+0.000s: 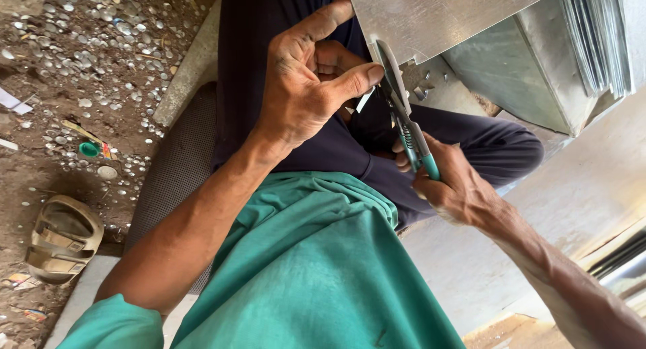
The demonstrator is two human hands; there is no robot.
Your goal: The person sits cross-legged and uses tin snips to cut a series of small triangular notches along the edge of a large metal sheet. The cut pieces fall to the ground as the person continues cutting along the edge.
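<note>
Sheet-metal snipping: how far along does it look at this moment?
Done: small round metal offcuts litter the ground, and a stack of cut grey sheets stands at right. In hand: the right hand works green-handled tin snips at the edge of a shiny flat metal sheet, steadied by the left hand. How much cutting is left cannot be told.

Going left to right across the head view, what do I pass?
Sandal on the dirt → green cap → left hand → snips at the metal sheet's edge → right hand on the handles → stack of metal sheets.
</note>
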